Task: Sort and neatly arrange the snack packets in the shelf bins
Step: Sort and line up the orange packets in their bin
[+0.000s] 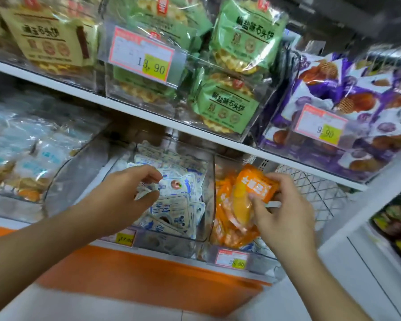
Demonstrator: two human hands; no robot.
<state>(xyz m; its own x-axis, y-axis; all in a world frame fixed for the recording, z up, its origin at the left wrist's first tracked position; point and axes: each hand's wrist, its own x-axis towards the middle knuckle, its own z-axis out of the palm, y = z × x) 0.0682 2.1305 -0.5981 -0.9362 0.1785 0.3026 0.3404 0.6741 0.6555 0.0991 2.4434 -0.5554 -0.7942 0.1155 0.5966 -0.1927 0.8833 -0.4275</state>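
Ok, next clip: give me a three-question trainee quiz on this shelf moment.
1. True or false: the right hand holds an orange packet.
2. Which bin is the left hand over? A) blue-and-white packets B) green packets C) purple packets
3. Fill in: the green packets sit on the shelf ___ the orange ones.

Key: 1 true; 2 A; 3 above.
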